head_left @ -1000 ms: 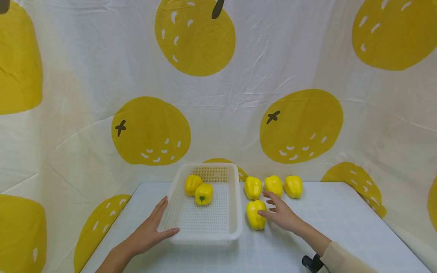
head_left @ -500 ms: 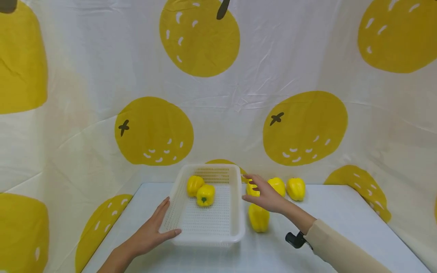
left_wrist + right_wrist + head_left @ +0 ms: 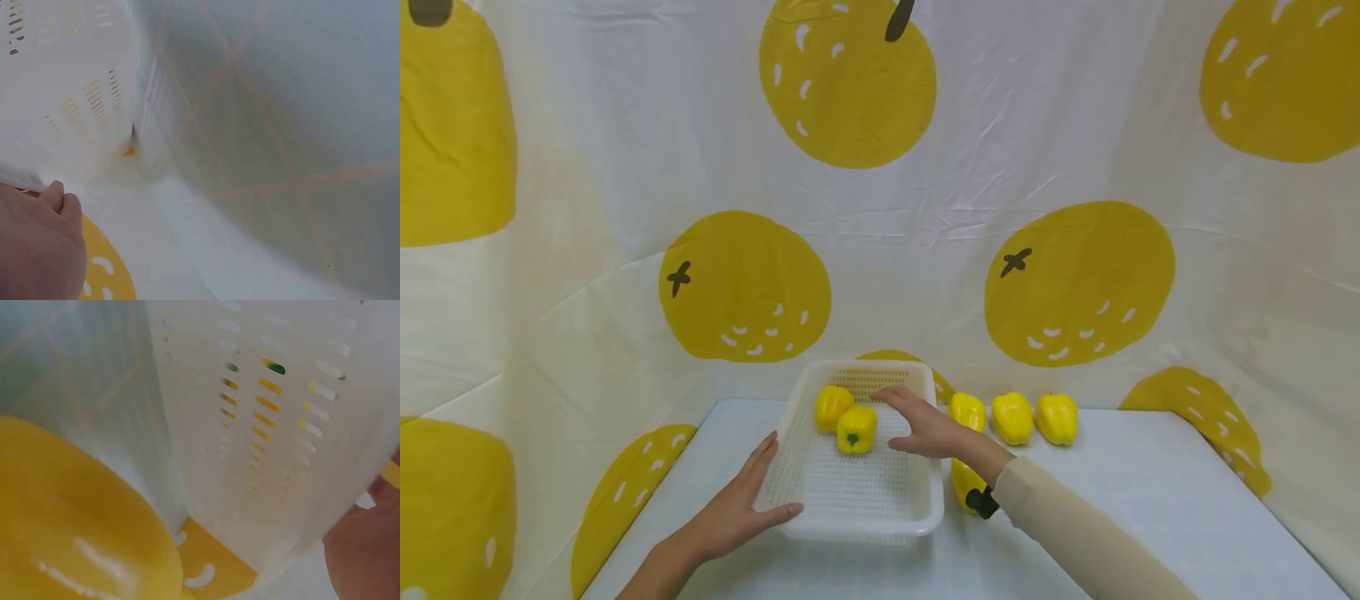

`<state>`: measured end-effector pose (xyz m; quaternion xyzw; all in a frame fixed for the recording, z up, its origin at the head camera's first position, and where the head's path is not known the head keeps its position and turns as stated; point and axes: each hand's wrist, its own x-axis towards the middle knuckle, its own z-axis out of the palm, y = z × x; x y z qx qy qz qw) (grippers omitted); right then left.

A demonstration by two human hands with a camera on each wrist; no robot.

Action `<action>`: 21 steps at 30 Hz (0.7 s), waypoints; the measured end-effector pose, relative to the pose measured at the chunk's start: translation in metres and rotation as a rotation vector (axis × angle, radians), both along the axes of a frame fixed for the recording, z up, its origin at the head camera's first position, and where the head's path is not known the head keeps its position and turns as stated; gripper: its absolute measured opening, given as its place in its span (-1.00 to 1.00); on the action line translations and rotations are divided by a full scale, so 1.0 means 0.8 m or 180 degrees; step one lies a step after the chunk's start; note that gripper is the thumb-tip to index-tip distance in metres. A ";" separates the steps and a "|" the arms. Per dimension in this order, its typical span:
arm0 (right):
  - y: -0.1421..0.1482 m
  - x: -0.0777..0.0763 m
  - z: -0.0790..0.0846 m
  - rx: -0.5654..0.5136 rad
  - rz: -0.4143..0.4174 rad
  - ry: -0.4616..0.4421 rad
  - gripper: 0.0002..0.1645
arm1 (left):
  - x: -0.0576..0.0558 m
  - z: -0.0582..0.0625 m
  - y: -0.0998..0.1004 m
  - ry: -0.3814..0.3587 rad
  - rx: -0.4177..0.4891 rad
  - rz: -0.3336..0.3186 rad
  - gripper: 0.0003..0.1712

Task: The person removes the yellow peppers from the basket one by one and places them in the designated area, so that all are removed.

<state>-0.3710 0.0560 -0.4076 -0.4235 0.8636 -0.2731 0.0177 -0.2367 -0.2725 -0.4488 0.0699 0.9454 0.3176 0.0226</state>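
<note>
A white perforated basket [image 3: 910,527] stands on the table with two yellow bell peppers [image 3: 857,430] inside, towards its back left. My left hand [image 3: 730,518] rests on the basket's left rim, its fingers straight along the outer side and the thumb over the front corner. Over the basket's right side my right hand [image 3: 928,427] reaches in, thumb and fingers apart and nothing seen between them. Its fingertips are close to the peppers, apart from them. In the right wrist view, the basket wall [image 3: 250,456] hides part of that hand.
Right of the basket, three yellow bell peppers [image 3: 1012,418] form a back row. Another yellow bell pepper [image 3: 966,483] lies in front, partly hidden by the right forearm and its black wrist camera [image 3: 982,503]. A fruit-patterned curtain [image 3: 910,292] hangs behind the pale table [image 3: 1120,492].
My right hand has moved left from beside the front pepper, past the back row, to above the inside of the basket. The left hand keeps its place on the rim; the peppers stay put.
</note>
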 end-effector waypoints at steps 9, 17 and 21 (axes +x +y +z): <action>-0.031 -0.012 -0.016 0.0591 -0.0001 0.0248 -0.05 | 0.000 -0.002 0.001 0.0004 -0.0005 0.0006 0.32; -0.044 -0.015 -0.020 0.0978 -0.0092 0.0263 0.01 | 0.000 -0.001 0.002 0.0042 -0.0030 0.0009 0.32; -0.046 -0.012 -0.021 0.1084 -0.0219 0.0145 0.02 | 0.000 -0.003 0.002 0.0048 -0.0040 0.0028 0.32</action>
